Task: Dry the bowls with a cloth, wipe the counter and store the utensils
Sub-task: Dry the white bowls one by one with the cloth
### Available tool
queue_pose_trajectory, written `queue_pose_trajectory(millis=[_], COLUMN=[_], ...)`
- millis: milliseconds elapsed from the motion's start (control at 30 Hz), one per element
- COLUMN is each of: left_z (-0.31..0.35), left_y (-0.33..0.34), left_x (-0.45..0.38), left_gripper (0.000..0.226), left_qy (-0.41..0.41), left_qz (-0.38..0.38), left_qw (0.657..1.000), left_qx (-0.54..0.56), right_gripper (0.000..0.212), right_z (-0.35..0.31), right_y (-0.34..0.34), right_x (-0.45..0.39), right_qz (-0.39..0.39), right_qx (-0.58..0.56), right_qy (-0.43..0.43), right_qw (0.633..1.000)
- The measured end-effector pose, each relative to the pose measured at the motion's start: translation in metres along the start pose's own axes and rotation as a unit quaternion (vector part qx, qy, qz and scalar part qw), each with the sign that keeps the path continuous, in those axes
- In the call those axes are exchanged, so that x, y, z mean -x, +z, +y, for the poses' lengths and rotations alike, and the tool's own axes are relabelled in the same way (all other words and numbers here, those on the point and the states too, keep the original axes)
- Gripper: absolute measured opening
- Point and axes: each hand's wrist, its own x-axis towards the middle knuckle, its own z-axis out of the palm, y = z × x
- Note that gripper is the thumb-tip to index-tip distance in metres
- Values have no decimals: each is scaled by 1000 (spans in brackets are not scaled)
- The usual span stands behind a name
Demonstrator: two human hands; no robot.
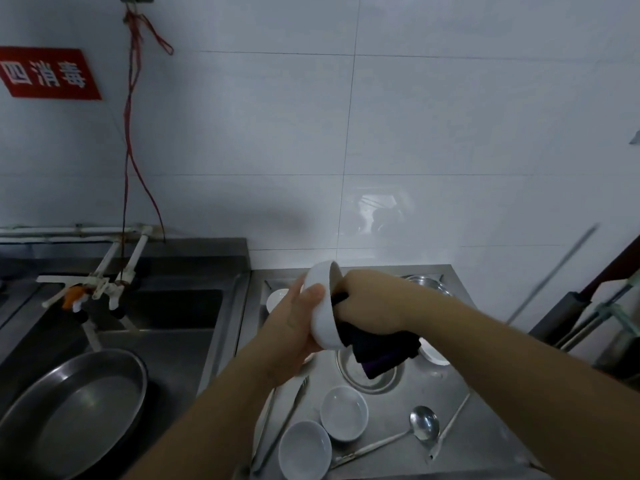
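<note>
- Right, the left hand (294,317) grips a white bowl (323,306) from behind, tipped on its side above the steel counter (485,427), thumb curled over the rim.
- The right hand (367,303) is bunched round a dark cloth (377,348), pushed into the bowl's mouth; the cloth's tail hangs below.
- Down on the counter, two more white bowls (343,412) sit side by side, touching, near the front edge.
- A ladle (424,422) lies just right of them, tongs (284,427) to their left.
- A big metal pan (79,410) rests in the sink (180,306) on the left.
</note>
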Motion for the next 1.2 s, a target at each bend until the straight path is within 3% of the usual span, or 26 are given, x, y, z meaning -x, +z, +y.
queue_pose_trajectory(millis=[100, 167, 233, 333, 400, 467, 533, 567, 600, 700, 767, 833, 900, 967, 1100, 1167, 1200], left_z=[-7, -9, -12, -16, -16, -14, -16, -18, -20, -22, -19, -16, -13, -13, -12, -11, -13], left_y=[-4, -3, 0, 4, 5, 5, 6, 7, 9, 13, 9, 0, -9, -16, -16, -13, -11], left_x=[2, 7, 10, 12, 14, 16, 19, 20, 21, 24, 25, 26, 28, 29, 31, 33, 33], left_gripper=[95, 90, 91, 99, 101, 97, 112, 120, 125, 124, 118, 115, 116, 112, 87, 83, 86], left_qy=[37, 45, 50, 43, 36, 14, -20, -36, -50, -52, -40, -40, -51, -62, -51, -28, -17], left_qz=[-48, -89, -132, -188, -195, -155, -104, -80, -63, -41, -18, -2, 7, 4, -55, -96, -115], left_qw=[997, 994, 989, 981, 979, 982, 985, 988, 990, 990, 989, 992, 994, 995, 996, 994, 992], left_qx=[-40, -41, -37, 8, 54, 105, 133, 126, 117, 128, 139, 122, 96, 77, 48, 39, 39], right_gripper=[25, 34, 27, 23, 30, 41, 33, 19, 16, 14, 10, 31, 41, 35, 29, 34, 34], right_z=[8, 13, 15, 8, 1, -8, -16, -20, -21, -17, -11, -2, 2, -1, -7, -8, -8], right_y=[0, 7, 14, 25, 36, 50, 60, 61, 61, 64, 63, 59, 53, 46, 30, 22, 21], right_x=[10, 18, 23, 34, 36, 32, 26, 24, 23, 19, 19, 15, 13, 15, 21, 28, 33], right_qz=[-58, -66, -79, -100, -65, 0, 91, 139, 195, 311, 313, 236, 156, 80, -26, -55, -60], right_qx=[-261, -402, -505, -661, -732, -788, -798, -775, -720, -417, -234, -57, 118, 153, -20, -188, -300], right_qy=[64, 105, 121, 93, 72, 76, 98, 109, 115, 88, 12, -77, -132, -111, -35, 18, 53], right_qw=[962, 907, 851, 738, 674, 612, 588, 607, 655, 850, 920, 967, 972, 979, 999, 980, 950])
